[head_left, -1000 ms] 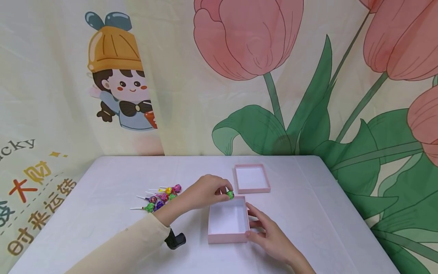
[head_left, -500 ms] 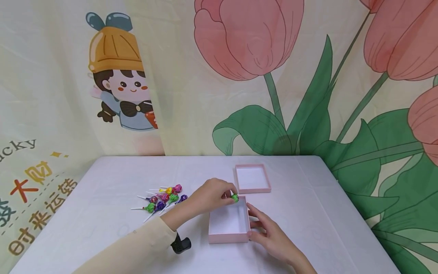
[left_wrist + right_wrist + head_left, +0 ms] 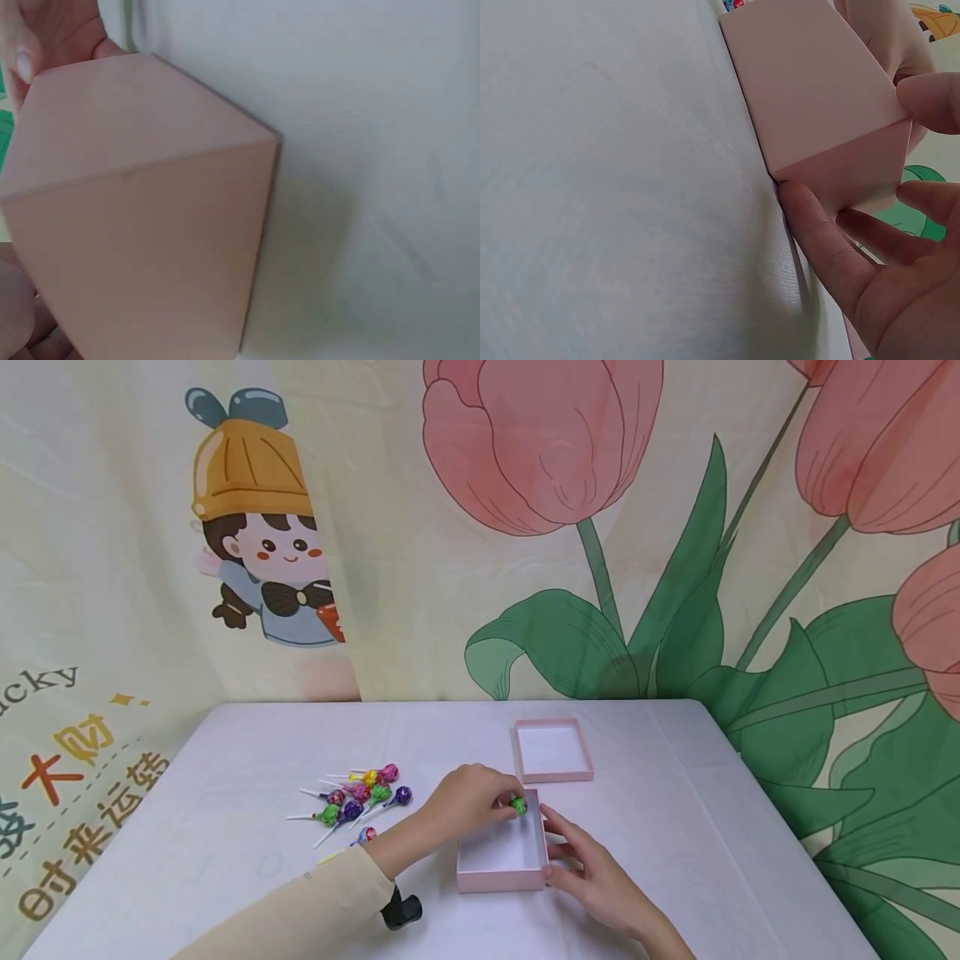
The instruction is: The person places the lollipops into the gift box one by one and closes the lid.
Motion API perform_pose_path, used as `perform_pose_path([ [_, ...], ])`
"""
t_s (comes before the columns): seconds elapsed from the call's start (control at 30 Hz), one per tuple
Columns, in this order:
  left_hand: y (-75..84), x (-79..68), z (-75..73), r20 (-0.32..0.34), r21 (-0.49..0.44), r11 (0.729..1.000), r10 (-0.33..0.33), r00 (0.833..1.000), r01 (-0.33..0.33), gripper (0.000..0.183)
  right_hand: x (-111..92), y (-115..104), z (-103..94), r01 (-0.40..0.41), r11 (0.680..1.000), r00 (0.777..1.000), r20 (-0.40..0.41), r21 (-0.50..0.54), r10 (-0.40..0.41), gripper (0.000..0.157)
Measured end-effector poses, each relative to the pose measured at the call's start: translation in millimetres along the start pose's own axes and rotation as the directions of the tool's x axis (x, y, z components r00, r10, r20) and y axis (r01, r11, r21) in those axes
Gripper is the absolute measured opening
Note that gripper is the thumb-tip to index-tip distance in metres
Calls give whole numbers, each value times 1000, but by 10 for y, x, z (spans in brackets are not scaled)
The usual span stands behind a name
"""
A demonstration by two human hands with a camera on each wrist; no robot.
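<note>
A pink open-topped box with a white inside stands on the table. Over its far right corner, my left hand pinches a green-wrapped lollipop by thumb and fingertips; its stick is hidden. My right hand rests against the box's right side, fingers spread along the wall. Seen in the right wrist view, the fingers of the right hand touch the side of the box. The left wrist view shows the box covering most of the left hand.
Several wrapped lollipops lie heaped at the left, sticks pointing mostly left. A shallow pink lid lies behind the box. The white table ends at a printed backdrop. A black wrist device hangs below the left sleeve.
My left hand has moved right and then lowered toward the box's far right corner with the green lollipop. More of the heap shows behind the forearm. The right hand keeps its place.
</note>
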State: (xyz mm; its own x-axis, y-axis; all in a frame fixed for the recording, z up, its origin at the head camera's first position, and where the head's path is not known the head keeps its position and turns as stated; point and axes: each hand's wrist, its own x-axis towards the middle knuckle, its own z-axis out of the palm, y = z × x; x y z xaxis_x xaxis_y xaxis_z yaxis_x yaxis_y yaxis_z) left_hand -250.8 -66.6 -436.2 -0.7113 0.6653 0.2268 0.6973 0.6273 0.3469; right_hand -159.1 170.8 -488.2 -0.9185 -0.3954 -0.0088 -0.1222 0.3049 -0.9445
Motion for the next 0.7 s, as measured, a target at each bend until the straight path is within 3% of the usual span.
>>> perform_pose_path([
  [0.5,37,-58,232,-94,141,990,-6,996,19,17,-7,0,1,19,1000,1000,9,9,-19,77],
  [0.7,51,-66,306,-101,191,981,34,994,-14,14,-5,18,-1,25,1000,1000,9,16,-25,77],
])
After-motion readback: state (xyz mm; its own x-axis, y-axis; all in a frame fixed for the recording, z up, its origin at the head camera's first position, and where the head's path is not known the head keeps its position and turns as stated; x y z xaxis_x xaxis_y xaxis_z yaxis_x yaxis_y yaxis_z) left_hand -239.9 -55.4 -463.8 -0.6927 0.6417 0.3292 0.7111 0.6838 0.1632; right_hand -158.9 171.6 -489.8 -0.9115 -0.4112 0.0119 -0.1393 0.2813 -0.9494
